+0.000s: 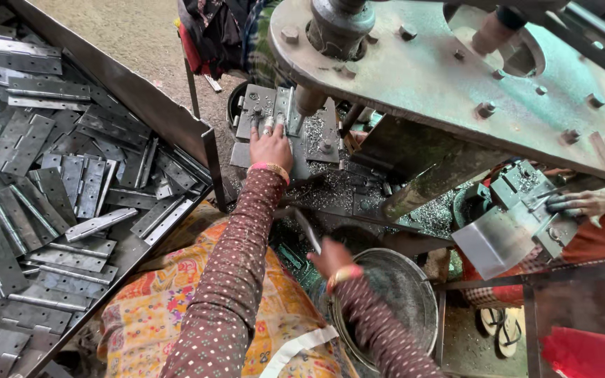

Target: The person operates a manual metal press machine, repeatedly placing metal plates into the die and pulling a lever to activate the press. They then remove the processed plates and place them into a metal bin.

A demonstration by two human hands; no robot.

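left hand (271,145): fingers flat, pressing hinge plate (266,112) onto press die, just ahead | right hand (330,257): pinching another metal strip (307,231) above round bin (393,301) | progress: one piece seated, unpunched as far as visible; tray of hinges (43,182) left of hands awaits | co-worker's hand (582,203) far right

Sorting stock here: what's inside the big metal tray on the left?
The tray holds a loose heap of grey hinges, overlapping at all angles. Its floor and any lower layers are covered by the heap.
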